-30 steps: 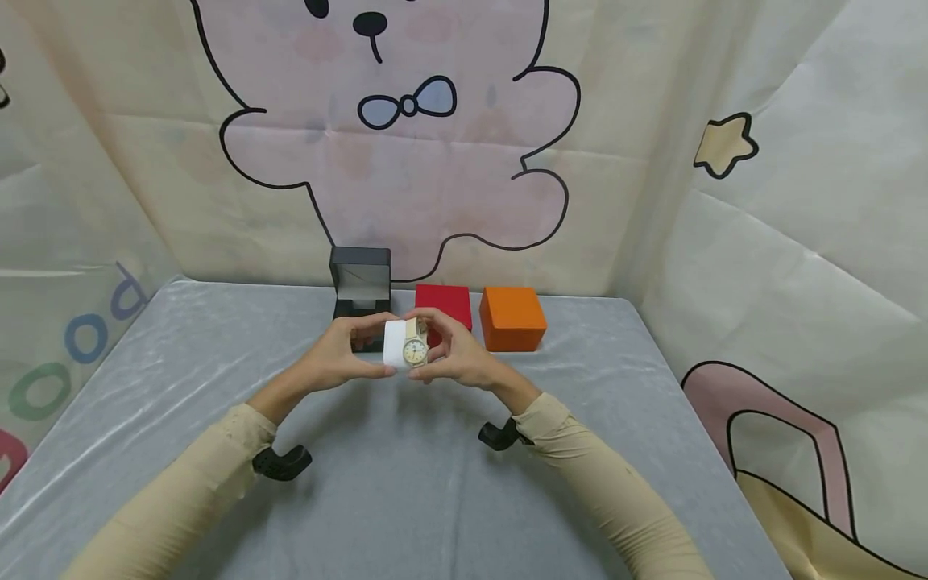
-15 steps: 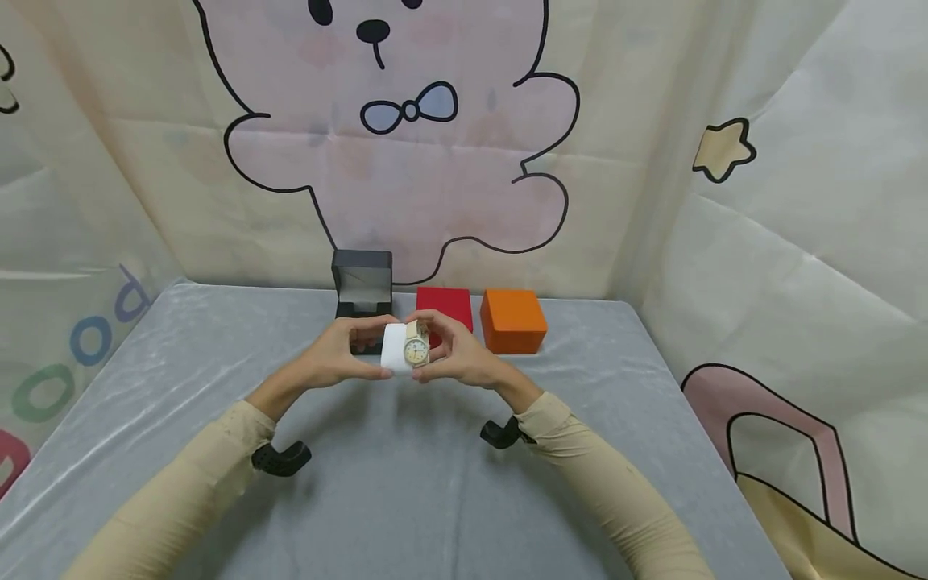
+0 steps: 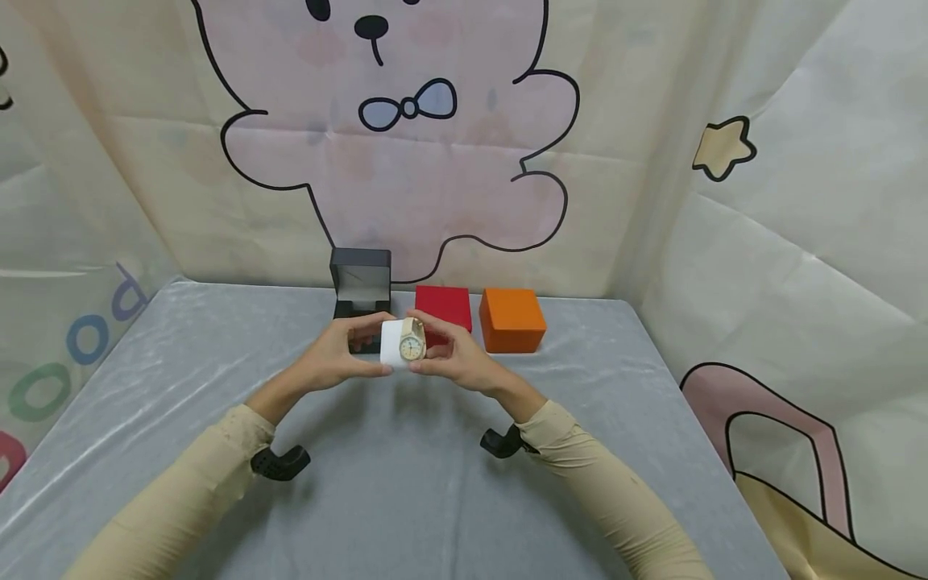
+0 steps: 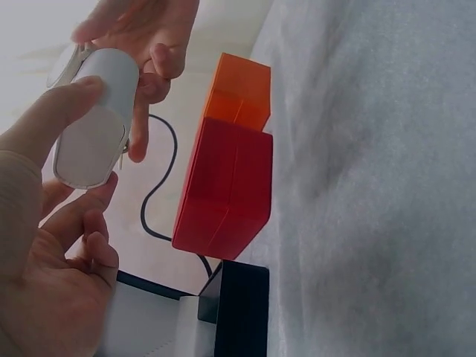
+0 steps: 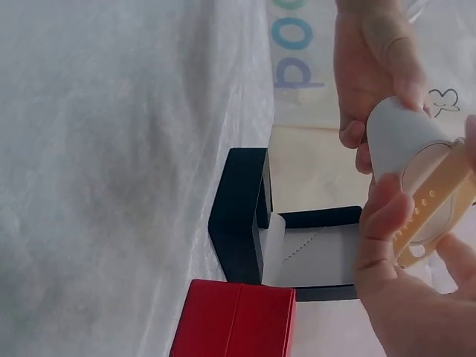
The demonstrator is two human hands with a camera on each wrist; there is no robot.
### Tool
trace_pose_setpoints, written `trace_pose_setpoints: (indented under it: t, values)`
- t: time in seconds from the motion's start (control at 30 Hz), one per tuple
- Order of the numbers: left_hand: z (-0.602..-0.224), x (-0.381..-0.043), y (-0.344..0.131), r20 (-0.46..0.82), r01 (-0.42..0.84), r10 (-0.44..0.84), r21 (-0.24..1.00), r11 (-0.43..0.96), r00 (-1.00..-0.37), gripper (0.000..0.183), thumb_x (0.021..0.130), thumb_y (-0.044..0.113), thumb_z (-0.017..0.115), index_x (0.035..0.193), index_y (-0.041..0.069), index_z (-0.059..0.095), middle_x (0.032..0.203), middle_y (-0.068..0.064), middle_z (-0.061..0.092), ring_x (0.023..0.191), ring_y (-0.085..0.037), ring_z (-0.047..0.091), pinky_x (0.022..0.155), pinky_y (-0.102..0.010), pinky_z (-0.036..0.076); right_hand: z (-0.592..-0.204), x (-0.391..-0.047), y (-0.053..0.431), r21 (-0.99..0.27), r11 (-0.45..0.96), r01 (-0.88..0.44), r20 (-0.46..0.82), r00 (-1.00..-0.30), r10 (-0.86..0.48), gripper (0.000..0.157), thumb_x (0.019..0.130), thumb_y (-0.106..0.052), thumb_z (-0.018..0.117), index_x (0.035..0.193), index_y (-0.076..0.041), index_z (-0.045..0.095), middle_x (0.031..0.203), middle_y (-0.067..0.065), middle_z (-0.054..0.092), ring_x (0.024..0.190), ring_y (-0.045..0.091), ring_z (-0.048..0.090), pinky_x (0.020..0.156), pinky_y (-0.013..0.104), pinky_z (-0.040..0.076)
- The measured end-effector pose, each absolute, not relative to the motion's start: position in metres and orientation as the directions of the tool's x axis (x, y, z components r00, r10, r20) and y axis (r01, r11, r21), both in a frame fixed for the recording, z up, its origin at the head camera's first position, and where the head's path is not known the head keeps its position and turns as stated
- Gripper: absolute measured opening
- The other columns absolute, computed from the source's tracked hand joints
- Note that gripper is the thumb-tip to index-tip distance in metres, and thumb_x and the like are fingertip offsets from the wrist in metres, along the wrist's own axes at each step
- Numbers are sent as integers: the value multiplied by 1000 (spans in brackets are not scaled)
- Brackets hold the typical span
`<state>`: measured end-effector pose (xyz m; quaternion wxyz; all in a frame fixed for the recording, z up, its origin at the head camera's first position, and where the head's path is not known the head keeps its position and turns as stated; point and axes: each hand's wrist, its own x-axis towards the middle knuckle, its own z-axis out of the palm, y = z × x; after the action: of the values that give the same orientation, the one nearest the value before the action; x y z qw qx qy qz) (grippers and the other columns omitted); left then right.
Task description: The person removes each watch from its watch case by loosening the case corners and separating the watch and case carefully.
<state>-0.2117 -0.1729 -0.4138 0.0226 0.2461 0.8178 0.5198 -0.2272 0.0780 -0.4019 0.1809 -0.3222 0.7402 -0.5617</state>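
Note:
Both hands meet above the table, just in front of the boxes. My left hand (image 3: 337, 354) grips a white watch cushion (image 3: 390, 343) between thumb and fingers; its smooth end faces the left wrist view. A wristwatch (image 3: 412, 347) with a round pale dial and cream strap sits at the cushion's right end. My right hand (image 3: 464, 354) pinches the watch by its edges. In the right wrist view the holed strap (image 5: 428, 201) forms a loop at the cushion's end, partly beyond it. How much cushion lies inside the loop is hard to tell.
Behind the hands stands a black watch box (image 3: 361, 278) with its lid up and grey lining. To its right are a closed red box (image 3: 444, 302) and an orange box (image 3: 512, 321). A grey cloth (image 3: 406, 499) covers the table; printed curtains hang around it.
The watch and my right hand have shifted slightly up and to the left, and the right fingers look a little straighter. My left hand keeps its grip on the cushion.

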Motion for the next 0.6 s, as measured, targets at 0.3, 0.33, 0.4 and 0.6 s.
trace_pose_setpoints:
  t: [0.3, 0.33, 0.4, 0.6]
  values:
    - [-414, -213, -172, 198, 367, 424, 856, 365, -883, 65, 79, 16, 88, 138, 14, 59, 138, -9, 63, 131, -33, 58, 106, -59, 46, -396, -226, 76, -957, 174, -231, 74, -778, -624, 63, 94, -5, 68, 151, -16, 44, 130, 22, 61, 96, 21, 65, 87, 28, 57]
    - [-414, -213, -172, 200, 367, 423, 857, 361, -884, 65, 79, 16, 88, 137, 14, 59, 137, -9, 63, 131, -33, 58, 106, -59, 46, -395, -226, 76, -963, 162, -215, 72, -786, -614, 62, 94, -5, 68, 151, -16, 44, 130, 22, 61, 97, 21, 65, 88, 29, 58]
    - [-414, -214, -172, 199, 360, 417, 863, 354, -887, 64, 79, 17, 88, 136, 15, 60, 136, -8, 64, 130, -33, 59, 105, -60, 47, -395, -227, 76, -976, 130, -175, 65, -801, -595, 61, 95, -4, 66, 150, -16, 44, 133, 22, 60, 100, 21, 66, 92, 34, 58]
    - [-412, -214, -173, 202, 357, 392, 855, 377, -898, 65, 78, 22, 89, 137, 17, 59, 132, -8, 66, 120, -29, 64, 102, -58, 49, -392, -226, 79, -992, 74, -106, 46, -824, -565, 63, 96, -4, 65, 154, -15, 42, 144, 21, 54, 112, 23, 65, 98, 36, 56]
